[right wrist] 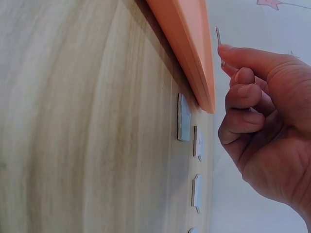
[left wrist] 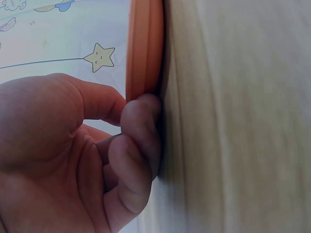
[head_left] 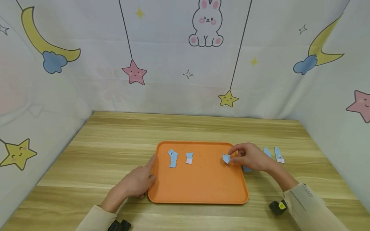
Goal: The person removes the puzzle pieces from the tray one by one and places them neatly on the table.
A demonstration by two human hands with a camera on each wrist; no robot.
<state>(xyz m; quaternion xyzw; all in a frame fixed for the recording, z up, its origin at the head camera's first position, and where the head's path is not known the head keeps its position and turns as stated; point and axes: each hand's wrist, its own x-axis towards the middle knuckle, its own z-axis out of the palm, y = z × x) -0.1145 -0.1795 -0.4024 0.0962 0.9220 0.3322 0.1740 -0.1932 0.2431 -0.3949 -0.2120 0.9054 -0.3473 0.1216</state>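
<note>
1. Held piece: a small light-blue piece was raised over the right part of an orange tray, above its rim in the right wrist view
2. Right hand: thumb and fingertip pinched the piece by its edge, the gap closed to its thickness; the remaining fingers were curled toward the palm
3. Handling (judged): the piece was probably very light and fairly stiff, for it stood straight without sagging; thin corners might have creased under pressure, and slipperiness could not be told
4. Hold (judged): a gentle pinch near one edge suited it best, leaving most of the face uncovered
5. Tray contents: a long, narrow piece and a short blue-and-white piece lay flat and apart in the far left part
6. Left hand: it gripped the tray's left rim, thumb at the edge, other fingers bent against the outer wall
7. Outside the tray: loose pieces lay on the wooden table beyond its right edge, partly hidden by the right hand in the head view
</note>
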